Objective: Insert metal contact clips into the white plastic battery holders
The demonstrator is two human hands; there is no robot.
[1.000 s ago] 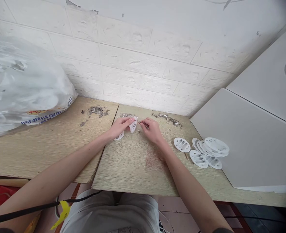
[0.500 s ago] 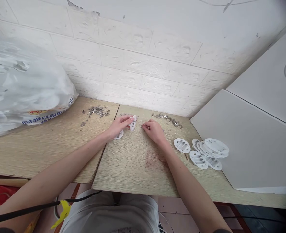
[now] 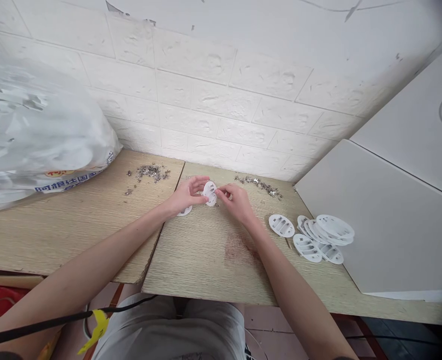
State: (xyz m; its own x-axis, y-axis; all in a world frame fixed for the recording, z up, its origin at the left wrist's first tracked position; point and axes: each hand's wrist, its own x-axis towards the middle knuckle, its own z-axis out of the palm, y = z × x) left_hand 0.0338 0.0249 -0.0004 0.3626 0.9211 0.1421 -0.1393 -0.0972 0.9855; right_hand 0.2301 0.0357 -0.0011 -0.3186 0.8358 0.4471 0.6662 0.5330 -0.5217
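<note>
My left hand (image 3: 188, 195) grips a white round plastic disc (image 3: 209, 194) with slots by its edge, between thumb and fingers. The disc is tilted up above the table, its slotted face partly turned toward me. My right hand (image 3: 236, 201) is closed in a pinch at the disc's right edge; whatever its fingertips hold is too small and hidden to make out. Below my left hand another white disc (image 3: 185, 211) lies on the table, partly covered. A few small metal pieces (image 3: 216, 205) lie beneath the held disc.
Piles of small metal pieces lie at the back left (image 3: 153, 173) and back right (image 3: 260, 186). A single slotted disc (image 3: 281, 226) and a heap of discs (image 3: 335, 227) sit at the right, by a white panel (image 3: 401, 220). A large plastic bag (image 3: 44, 135) stands at left.
My right hand has come up from the table to the disc's edge. My left hand has turned the disc's face more toward me, its fingers now more spread.
</note>
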